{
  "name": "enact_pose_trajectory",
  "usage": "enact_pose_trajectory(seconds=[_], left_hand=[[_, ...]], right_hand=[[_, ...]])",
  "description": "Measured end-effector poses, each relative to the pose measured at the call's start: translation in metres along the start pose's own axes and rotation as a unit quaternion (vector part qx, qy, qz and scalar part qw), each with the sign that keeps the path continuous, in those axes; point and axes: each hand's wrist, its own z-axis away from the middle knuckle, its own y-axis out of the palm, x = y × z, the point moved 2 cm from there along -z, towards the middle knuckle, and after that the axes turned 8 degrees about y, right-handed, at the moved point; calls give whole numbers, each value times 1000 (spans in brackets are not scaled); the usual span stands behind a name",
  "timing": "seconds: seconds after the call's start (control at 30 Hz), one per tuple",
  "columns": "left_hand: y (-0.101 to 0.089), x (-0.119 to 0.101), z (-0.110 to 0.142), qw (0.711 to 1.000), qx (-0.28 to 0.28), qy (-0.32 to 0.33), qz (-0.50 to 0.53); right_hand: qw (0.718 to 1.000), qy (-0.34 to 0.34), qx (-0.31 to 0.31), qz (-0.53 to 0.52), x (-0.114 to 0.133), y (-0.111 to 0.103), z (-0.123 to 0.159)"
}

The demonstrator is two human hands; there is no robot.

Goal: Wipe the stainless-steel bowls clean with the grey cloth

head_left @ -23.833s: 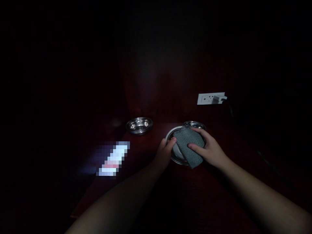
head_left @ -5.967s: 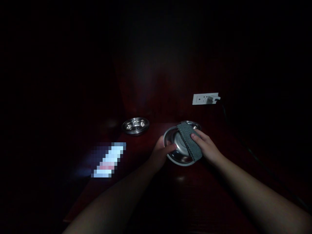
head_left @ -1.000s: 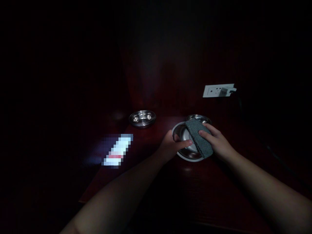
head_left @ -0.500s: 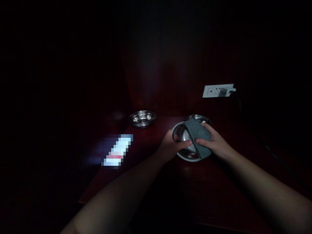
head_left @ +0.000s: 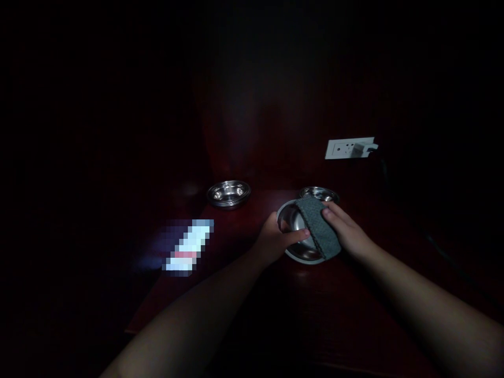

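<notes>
A shiny metal bowl (head_left: 291,213) is tilted with its open side towards me, above the dark red table. My left hand (head_left: 275,239) grips its left side, the thumb reaching into the bowl and the other fingers hidden behind it. A grey-green cloth (head_left: 321,231) is draped over the bowl's right rim. On the cloth's right edge rests my right hand (head_left: 348,228), thumb and fingertips against the fabric from the outside; its lower fingers are out of sight. Partly covered by the cloth, another metal bowl (head_left: 321,192) stands just behind.
Stacked metal bowls (head_left: 228,203) stand at the back left of the table (head_left: 244,247). A bright, pixelated slab (head_left: 192,241) lies near the left edge. The wall socket (head_left: 336,150) at the back right holds a white plug (head_left: 363,150). A dark cable (head_left: 441,249) runs along the right.
My right thumb has moved up and right across the cloth, off its middle towards its upper right edge. My left hand still grips the bowl. The whole view has shifted slightly.
</notes>
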Motion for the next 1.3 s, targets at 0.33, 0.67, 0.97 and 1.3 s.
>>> enact_pose_trajectory(seconds=[0.33,0.67,0.97,1.3], left_hand=[[0,-2,2,999,-38,-17,0],[-4,3,2,998,-47,-11,-28],[-5,3,2,992,-96,-34,-71],[-6,2,2,990,-106,-67,-61]], right_hand=[[999,18,21,18,7,2,3],[996,-38,46,68,6,0,2],[979,-109,44,169,7,0,5],[979,-114,17,169,11,5,8]])
